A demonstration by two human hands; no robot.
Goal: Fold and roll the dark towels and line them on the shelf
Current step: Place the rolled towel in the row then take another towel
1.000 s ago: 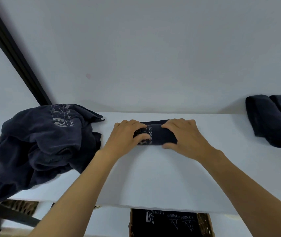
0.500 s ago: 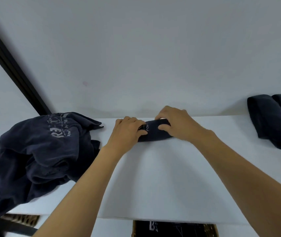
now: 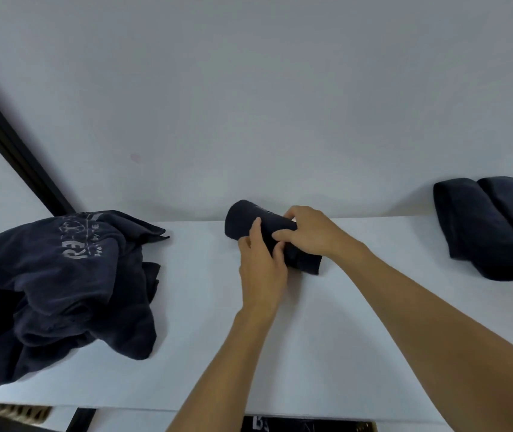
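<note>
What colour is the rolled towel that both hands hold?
The rolled towel is dark navy; head view shows it best.

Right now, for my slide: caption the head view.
Left hand and right hand grip a rolled towel between loose towels and finished rolls.

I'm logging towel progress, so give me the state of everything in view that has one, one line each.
rolled towel: rolled up, held at a slant in both hands
left hand: grips the rolled towel
right hand: grips the rolled towel
towel pile: unfolded, crumpled, hanging over the shelf front edge
finished rolls: rolled, lying side by side at the right
</note>
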